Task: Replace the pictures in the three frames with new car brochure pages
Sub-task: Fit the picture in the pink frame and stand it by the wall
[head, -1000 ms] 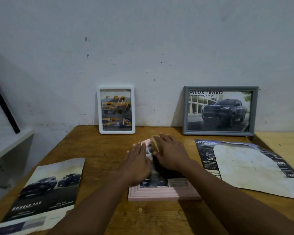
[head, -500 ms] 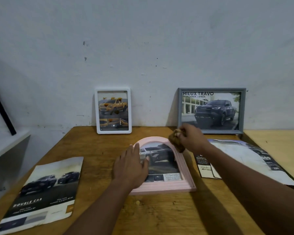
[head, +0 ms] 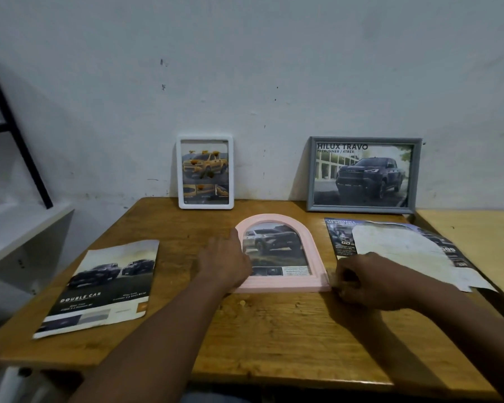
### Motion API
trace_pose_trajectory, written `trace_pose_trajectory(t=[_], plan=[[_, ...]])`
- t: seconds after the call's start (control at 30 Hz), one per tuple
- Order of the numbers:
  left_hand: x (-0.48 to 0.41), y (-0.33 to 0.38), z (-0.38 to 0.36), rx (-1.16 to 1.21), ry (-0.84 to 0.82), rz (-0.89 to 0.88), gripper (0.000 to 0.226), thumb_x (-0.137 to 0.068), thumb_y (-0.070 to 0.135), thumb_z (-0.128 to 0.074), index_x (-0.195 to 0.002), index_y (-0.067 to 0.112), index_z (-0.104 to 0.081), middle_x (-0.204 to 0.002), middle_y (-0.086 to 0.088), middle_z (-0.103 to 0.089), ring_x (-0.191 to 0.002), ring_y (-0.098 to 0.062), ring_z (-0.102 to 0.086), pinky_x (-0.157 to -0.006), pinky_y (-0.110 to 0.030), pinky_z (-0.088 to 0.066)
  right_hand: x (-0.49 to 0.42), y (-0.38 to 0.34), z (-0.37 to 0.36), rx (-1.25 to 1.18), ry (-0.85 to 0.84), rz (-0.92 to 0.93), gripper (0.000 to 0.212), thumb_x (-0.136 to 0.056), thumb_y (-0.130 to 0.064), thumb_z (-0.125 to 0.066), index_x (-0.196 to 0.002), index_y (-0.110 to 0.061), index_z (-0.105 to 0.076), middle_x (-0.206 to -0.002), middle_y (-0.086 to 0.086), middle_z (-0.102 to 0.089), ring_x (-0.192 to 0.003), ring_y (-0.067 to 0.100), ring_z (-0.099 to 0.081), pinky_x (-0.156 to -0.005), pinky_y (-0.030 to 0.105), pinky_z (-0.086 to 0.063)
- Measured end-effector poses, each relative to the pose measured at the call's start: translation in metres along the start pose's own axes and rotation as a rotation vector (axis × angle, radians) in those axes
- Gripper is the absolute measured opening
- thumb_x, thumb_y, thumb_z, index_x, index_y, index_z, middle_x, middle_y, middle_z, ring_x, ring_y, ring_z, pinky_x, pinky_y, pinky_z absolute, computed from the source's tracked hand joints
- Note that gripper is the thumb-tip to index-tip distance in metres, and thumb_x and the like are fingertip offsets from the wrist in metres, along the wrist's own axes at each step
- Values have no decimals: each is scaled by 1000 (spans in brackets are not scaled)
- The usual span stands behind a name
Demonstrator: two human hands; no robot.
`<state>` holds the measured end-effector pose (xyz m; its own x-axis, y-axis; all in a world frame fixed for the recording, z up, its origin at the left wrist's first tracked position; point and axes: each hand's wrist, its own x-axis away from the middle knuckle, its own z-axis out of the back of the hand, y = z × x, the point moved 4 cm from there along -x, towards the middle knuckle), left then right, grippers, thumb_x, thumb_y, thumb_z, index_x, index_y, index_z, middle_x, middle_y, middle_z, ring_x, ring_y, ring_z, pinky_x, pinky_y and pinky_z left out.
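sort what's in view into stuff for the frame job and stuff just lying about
Job: pink frame, white frame, grey frame, left brochure page, right brochure page.

Lying about: white sheet, white shelf, black rack.

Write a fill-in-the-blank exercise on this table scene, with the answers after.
The arched frame lying flat on the table is coloured ___. The grey frame against the wall reads HILUX ___. Counting the white frame, ___ frames lean against the wall. The right hand grips a small wad at the arched frame's bottom ___ corner.
Answers: pink; TRAVO; two; right.
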<state>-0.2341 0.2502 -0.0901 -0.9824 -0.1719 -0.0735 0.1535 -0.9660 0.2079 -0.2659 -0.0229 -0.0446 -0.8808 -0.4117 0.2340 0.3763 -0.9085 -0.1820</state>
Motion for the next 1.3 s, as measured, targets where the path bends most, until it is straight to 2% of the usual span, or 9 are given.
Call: trace_pose_trajectory(t=[0.13,0.23,0.37,0.5,0.87,1.0,1.13,1.23,1.3], plan=[[4,3,4,26,-26,30,69,-92,39,-68,-151,26,-34,-132,-5,-60,-113,-25,-58,-84,-39,-57,-5,-6,-2,-58,-48,-14,17,-88,-48,-66,-96,-33,-62,-96,-11,-65,-88,6,-61,-76,24,-53],[4,6,7,87,-35,57,71,-89,31,-74,-150,27,-37,-127,-3,-62,-105,-22,-61,-74,-34,-56,-27,-5,7,-152,109,-76,23,-92,-48,-61,-104,-28,-60,-105,-6,-66,-90,8,-61,-76,25,-55],[-2,7,10,226,-63,98,67,-81,18,-81,-139,25,-48,-121,-2,-62,-101,-22,-62,-79,-41,-61,-63,-6,10,-345,202,-251,38,-93,-38,-63,-124,-19,-55,-121,4,-63,-92,19,-64,-77,32,-60],[-7,7,12,314,-69,126,66,-80,19,-83,-137,26,-50,-119,-1,-62,-101,-23,-63,-80,-42,-61,-83,-17,6,-433,136,-330,44,-93,-33,-62,-130,-14,-48,-111,4,-57,-82,19,-62,-59,27,-56],[-18,1,14,572,-198,288,52,-91,13,-74,-135,15,-47,-115,-7,-53,-107,-24,-58,-82,-35,-56,-99,-10,4,-615,173,-523,43,-88,-24,-70,-121,-8,-48,-106,11,-58,-88,25,-62,-62,31,-54],[-22,-4,19,690,-226,291,63,-94,13,-72,-147,13,-38,-124,-10,-53,-108,-24,-56,-77,-32,-50,-98,-7,8,-695,183,-495,55,-88,-20,-72,-134,-14,-43,-114,10,-56,-96,26,-63,-65,32,-57],[-18,-7,21,920,-164,238,75,-87,-3,-72,-147,28,-39,-105,0,-59,-103,-25,-65,-83,-45,-61,-94,-13,22,-743,313,-359,56,-86,-17,-75,-129,-22,-39,-112,5,-54,-100,27,-64,-70,36,-59],[-23,-7,26,967,2,130,76,-86,-3,-73,-144,34,-41,-119,-2,-63,-108,-24,-64,-87,-49,-60,-92,-21,33,-691,429,-253,54,-86,-18,-75,-125,-26,-38,-119,5,-59,-105,31,-65,-80,44,-59],[-25,-6,33,935,109,54,87,-88,0,-72,-152,43,-31,-137,2,-53,-117,-20,-57,-87,-39,-60,-90,-24,39,-668,510,-192,55,-86,-17,-74,-127,-26,-38,-124,7,-62,-106,32,-66,-83,47,-59]])
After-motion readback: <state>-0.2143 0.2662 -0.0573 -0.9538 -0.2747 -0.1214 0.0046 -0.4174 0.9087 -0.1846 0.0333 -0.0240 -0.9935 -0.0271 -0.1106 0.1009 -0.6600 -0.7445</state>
